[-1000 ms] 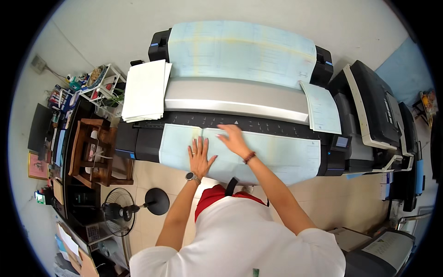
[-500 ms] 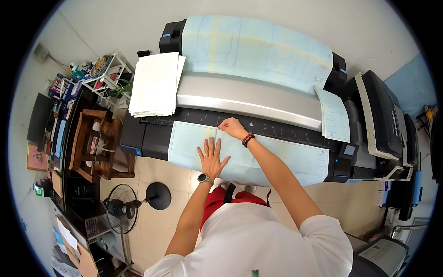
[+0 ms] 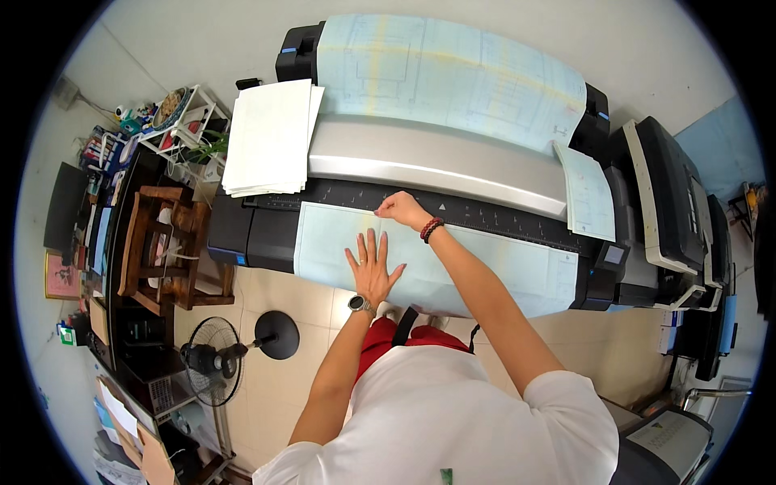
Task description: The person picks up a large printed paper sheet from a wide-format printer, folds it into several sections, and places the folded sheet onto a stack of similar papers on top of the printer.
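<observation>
A large pale blue drawing sheet [image 3: 501,279] with a white border lies across the front of a wide-format machine [image 3: 436,162], its near side hanging over the front. My left hand [image 3: 373,271] rests flat on the sheet, left of its middle, with fingers spread. At the sheet's far edge, my right hand [image 3: 404,212] is closed in a pinch just beyond my left fingertips. The thumb and fingertips seem to hold that edge by the dark ruled feed strip [image 3: 485,218]. A second blue drawing [image 3: 453,73] drapes over the machine's rear.
A stack of white sheets [image 3: 269,137] sits on the machine's left end, and a folded blue drawing [image 3: 586,194] on its right. A copier [image 3: 667,194] stands at the right. A wooden chair [image 3: 166,246] and a floor fan [image 3: 214,360] are at the left.
My right hand has shifted slightly left along the sheet's far edge, still pinched. My left hand stays flat on the sheet. The whole view has moved a little.
</observation>
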Action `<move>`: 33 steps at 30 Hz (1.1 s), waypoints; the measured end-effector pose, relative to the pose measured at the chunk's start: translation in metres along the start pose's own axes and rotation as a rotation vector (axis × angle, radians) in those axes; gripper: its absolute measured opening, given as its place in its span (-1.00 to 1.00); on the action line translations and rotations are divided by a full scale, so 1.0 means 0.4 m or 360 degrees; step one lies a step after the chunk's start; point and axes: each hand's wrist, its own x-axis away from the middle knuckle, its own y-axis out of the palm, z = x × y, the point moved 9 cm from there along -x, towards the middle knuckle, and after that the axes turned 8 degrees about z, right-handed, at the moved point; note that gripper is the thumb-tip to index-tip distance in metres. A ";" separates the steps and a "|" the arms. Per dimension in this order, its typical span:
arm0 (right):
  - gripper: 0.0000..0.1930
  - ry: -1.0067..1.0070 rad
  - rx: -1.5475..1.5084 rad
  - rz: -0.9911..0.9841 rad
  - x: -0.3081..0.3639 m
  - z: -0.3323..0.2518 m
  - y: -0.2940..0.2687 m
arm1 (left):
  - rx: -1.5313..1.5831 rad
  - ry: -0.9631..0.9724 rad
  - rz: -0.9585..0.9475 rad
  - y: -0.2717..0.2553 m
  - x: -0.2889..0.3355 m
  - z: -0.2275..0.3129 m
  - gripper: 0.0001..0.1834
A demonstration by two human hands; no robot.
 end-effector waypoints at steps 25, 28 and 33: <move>-0.70 -0.0174 0.0186 -0.0087 -0.025 -0.002 0.008 | -0.0024 -0.0002 -0.0043 -0.010 -0.003 0.004 -0.05; -0.68 0.0160 -0.0139 0.0016 -0.042 0.031 -0.042 | -0.0007 -0.0032 -0.0066 -0.011 -0.001 0.006 -0.07; -0.56 -0.0224 0.0288 0.0018 -0.016 -0.052 -0.040 | -0.0041 -0.0041 -0.0053 -0.010 -0.002 0.004 -0.07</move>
